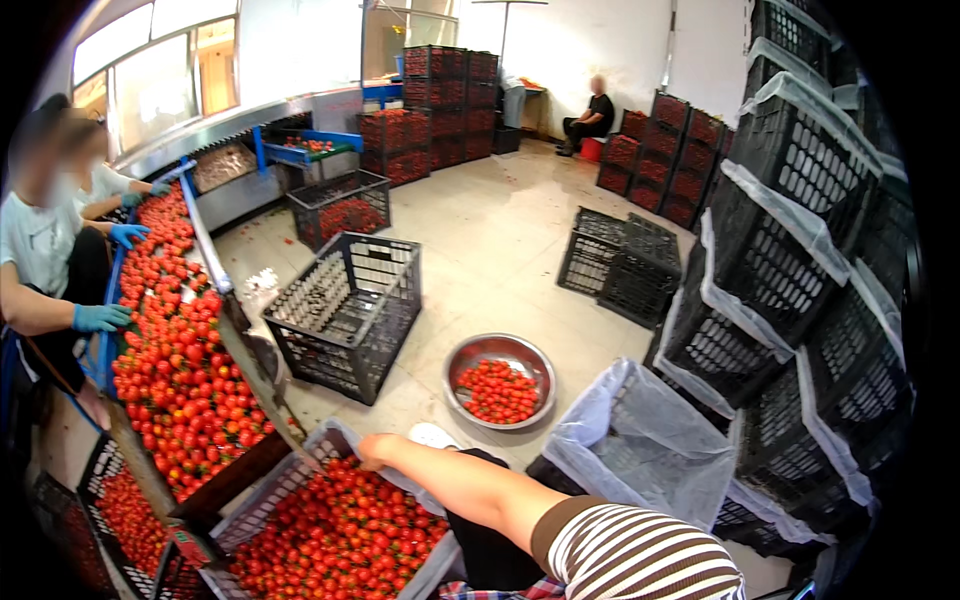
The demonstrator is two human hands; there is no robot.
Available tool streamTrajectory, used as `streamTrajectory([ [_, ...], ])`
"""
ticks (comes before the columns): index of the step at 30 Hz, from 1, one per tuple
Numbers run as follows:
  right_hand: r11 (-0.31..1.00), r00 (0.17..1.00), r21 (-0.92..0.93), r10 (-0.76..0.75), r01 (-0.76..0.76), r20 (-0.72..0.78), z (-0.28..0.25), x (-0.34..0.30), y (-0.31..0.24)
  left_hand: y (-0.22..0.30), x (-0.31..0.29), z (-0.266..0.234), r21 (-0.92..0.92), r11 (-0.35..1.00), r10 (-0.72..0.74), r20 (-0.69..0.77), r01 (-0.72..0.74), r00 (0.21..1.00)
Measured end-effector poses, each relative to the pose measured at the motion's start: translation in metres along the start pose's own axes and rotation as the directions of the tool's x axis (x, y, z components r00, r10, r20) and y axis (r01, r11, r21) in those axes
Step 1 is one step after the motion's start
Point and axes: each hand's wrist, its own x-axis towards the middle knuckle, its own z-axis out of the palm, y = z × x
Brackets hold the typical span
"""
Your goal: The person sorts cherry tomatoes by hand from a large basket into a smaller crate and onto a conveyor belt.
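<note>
Right hand at the tomato crate, fingers obscured

We have our right hand point(374, 452) at the far right side of the near crate point(258, 492), beside its tomatoes point(340, 530); we cannot tell whether the fingers are apart or together. Our left hand is out of view, and the near edge cuts off the crate

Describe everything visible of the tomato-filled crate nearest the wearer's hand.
The crate is open-topped and plastic-looking, with slotted sides and a pale, translucent liner. It stands upright beside the sorting table, filled with small red tomatoes. The right hand is at its far rim, contact unclear. The picture's edge cuts off its near side.
</note>
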Motion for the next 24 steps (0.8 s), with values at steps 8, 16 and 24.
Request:
streamTrajectory([
  [8,0.996,0.989,-0.077,-0.023,0.034,0.145,-0.038,-0.002,-0.014,-0.002,0.021,-0.006,-0.173,0.979,-0.103,0.034,0.107,0.994],
  [16,0.934,0.920,0.338,0.230,-0.117,-0.317,-0.101,0.046,0.023,0.052,0.028,-0.104,-0.174,0.984,0.030,-0.052,-0.038,0.998],
  [24,0.957,0.987,0.288,0.081,-0.039,-0.136,-0.077,0.062,0.039,0.052,0.016,-0.106,-0.194,0.980,-0.008,0.125,0.032,0.992],
])
